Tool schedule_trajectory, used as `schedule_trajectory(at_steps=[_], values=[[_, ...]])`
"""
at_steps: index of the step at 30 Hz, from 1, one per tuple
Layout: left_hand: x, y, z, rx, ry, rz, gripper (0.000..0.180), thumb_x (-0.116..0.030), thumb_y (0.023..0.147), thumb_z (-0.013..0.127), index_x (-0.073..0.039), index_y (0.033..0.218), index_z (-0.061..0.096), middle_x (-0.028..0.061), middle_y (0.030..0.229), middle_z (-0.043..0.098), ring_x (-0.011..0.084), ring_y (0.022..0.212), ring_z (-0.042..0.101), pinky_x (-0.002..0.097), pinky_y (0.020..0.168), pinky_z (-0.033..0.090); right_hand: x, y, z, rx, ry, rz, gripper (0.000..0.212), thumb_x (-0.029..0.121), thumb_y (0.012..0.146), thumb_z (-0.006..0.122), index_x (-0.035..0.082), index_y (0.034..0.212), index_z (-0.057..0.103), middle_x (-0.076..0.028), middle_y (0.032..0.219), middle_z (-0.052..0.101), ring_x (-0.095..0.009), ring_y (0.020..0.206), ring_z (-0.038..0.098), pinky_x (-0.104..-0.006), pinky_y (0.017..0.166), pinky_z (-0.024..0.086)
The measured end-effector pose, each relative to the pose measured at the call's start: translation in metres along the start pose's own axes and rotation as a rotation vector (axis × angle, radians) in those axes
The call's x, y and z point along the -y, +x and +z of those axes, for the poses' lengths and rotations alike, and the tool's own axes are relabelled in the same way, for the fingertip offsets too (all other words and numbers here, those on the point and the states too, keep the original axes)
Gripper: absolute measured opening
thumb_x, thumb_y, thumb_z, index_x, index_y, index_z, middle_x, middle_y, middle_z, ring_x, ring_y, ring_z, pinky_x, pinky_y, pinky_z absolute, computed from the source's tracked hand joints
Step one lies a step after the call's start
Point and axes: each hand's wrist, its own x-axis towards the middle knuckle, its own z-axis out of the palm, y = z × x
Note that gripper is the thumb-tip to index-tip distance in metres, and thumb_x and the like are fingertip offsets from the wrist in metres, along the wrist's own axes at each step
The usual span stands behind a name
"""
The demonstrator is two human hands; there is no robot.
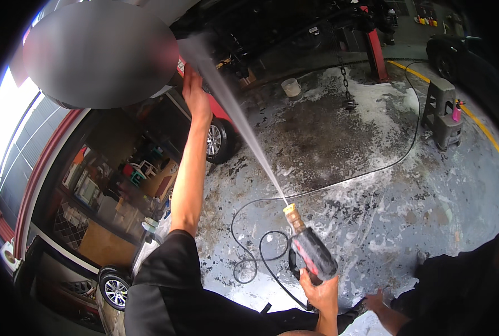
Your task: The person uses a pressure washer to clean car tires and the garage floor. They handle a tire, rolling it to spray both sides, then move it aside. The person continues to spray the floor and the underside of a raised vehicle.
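My right hand (pixel 321 294) is closed around the grip of a black and red pressure washer gun (pixel 315 252). From its yellow nozzle a white jet of water (pixel 241 120) shoots up and away to the left, toward the dark underside of a raised vehicle (pixel 272 33). My left arm reaches high, and the left hand (pixel 195 98) has its fingers stretched upward beside a blurred patch. Whether those fingertips touch anything is hidden. A black hose (pixel 339 182) loops over the wet floor near the gun.
Another person's hand (pixel 376 302) shows at lower right. A red vehicle's wheel (pixel 218 140) stands beyond my left arm. Further off are a white bucket (pixel 291 88), hanging chain (pixel 344 84), red post (pixel 377 56), grey step stool (pixel 439 106) and pink bottle (pixel 456 113). A loose wheel (pixel 115 289) lies lower left.
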Motion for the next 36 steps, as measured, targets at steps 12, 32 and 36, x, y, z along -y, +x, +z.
schedule_trajectory(at_steps=[12,32,36], values=[[0.050,0.060,0.056,0.110,0.194,-0.190,0.053,-0.029,0.102,0.044,0.011,0.136,0.047,0.0243,0.145,0.047,0.0313,0.139,0.041,0.0324,0.115,0.028,-0.027,-0.032,-0.020,-0.037,0.027,0.070,0.032,0.001,0.081,0.070,-0.004,0.111,0.059,-0.005,0.080,0.065,-0.009,0.063,0.058,-0.0259,0.057,0.047],[0.149,-0.006,0.107,0.141,0.246,-0.226,0.049,-0.032,0.100,0.053,0.005,0.133,0.054,0.0211,0.130,0.061,0.0289,0.123,0.056,0.0329,0.103,0.040,0.013,-0.015,-0.002,-0.202,-0.034,0.190,0.020,0.006,0.083,0.074,-0.005,0.099,0.068,-0.009,0.085,0.070,-0.013,0.076,0.063,-0.0299,0.070,0.050],[0.153,-0.005,0.096,0.143,0.181,-0.420,0.049,-0.034,0.100,0.051,0.001,0.134,0.054,0.0173,0.128,0.062,0.0266,0.122,0.057,0.0322,0.104,0.040,0.022,-0.011,0.003,-0.195,-0.034,0.186,0.020,0.007,0.083,0.075,-0.005,0.098,0.068,-0.009,0.084,0.070,-0.013,0.073,0.062,-0.0304,0.068,0.049]])
